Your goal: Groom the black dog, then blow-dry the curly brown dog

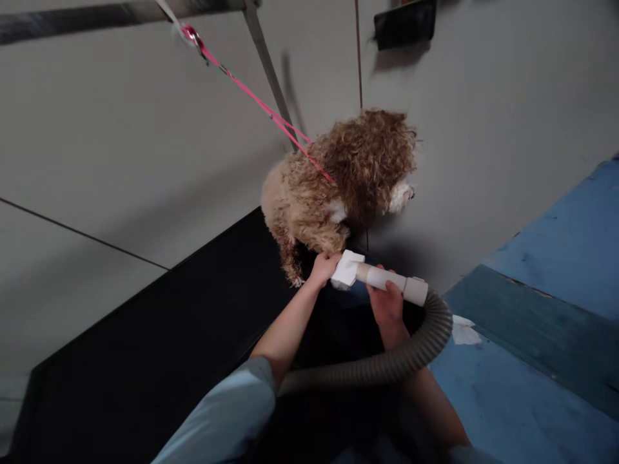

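One dog [353,174] is on the black surface [159,335], just past the middle of the view toward 1 o'clock, its head turned to 3 o'clock. Its coat is curly and tousled, darker brown on the head, tan along the body, and paler and smoother at the rump. The muzzle is white, and a white patch shows at the chest.

The right hand [387,299], toward 4 o'clock, is closed around the tube [374,276], pale with a beige collar. At the tube's 9 o'clock end is a flat white nozzle [347,269], just below the dog's chest. The left hand [325,265], near 6 o'clock, meets a foreleg right beside the nozzle; whether its fingers are clamped on the leg cannot be told.

The longest run of surface goes from the dog toward 8 o'clock, its far edge alongside the pale wall [145,129]. Around 4 o'clock the blue floor [532,386] spreads out, one white scrap [465,332] on it.

There is one ribbed grey hose [358,372], curving from the tube round to 6 o'clock. One pink leash [261,103] slants from the dog to a clip at 11 o'clock, near one metal bar [97,19] and one post [268,61]. One dark object [405,24] is at the wall toward 1 o'clock.
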Available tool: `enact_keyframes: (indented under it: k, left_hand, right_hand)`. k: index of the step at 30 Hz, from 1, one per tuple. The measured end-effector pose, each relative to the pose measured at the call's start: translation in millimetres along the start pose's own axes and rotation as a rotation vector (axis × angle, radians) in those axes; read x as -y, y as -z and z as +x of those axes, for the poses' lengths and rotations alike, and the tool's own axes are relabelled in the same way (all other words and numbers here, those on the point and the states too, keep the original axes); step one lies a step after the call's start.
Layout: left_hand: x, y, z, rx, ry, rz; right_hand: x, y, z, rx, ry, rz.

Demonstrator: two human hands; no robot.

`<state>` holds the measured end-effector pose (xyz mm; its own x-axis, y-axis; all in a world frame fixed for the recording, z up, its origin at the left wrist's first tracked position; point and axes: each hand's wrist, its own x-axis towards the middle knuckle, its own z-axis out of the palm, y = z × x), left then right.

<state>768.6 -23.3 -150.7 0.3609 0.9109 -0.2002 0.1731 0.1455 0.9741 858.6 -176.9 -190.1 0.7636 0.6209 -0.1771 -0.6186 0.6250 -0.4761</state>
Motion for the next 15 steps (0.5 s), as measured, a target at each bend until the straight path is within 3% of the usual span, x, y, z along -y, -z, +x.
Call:
enact_keyframes:
  k: [7,11,15]
  left_hand:
    - [-14,-28,11,-0.002,0.1,-0.479]
    - [-15,-39,17,-0.026,0.21,-0.574]
    - [1,-39,12,-0.016,0.249,-0.644]
  right_hand:
    - [15,12,3,0.019,0.056,-0.049]
    - [13,30,4,-0.064,0.016,-0.019]
    - [9,38,5,-0.077,0.007,-0.015]
